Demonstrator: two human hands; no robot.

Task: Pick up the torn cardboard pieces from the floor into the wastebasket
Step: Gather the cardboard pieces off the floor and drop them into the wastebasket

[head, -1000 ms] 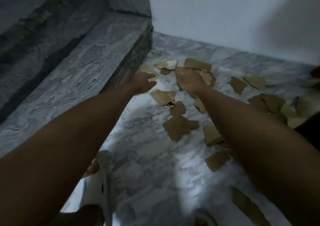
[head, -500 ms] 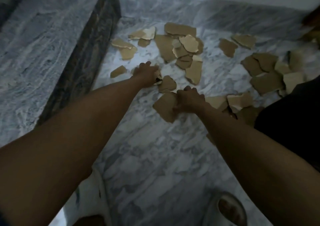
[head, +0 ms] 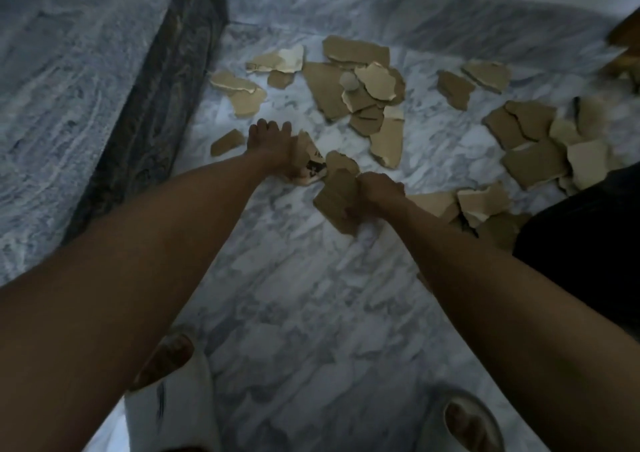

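Observation:
Several torn brown cardboard pieces [head: 360, 81] lie scattered over the grey marble floor [head: 294, 295], from the stair edge across to the right. My left hand [head: 273, 146] is closed around a piece with black print [head: 311, 164]. My right hand [head: 377, 192] grips a larger brown piece [head: 337, 197] low over the floor. A black wastebasket [head: 588, 243] shows only partly at the right edge.
A marble step with a dark riser [head: 149, 115] runs along the left. A white wall meets the floor at the back. My two feet in white slippers [head: 173, 410] stand at the bottom. A brown wooden object [head: 623, 49] sits at the far right.
The camera has tilted down toward the floor. My hands came back from the far pieces and closed on two nearer pieces; my right hand has lifted its piece slightly.

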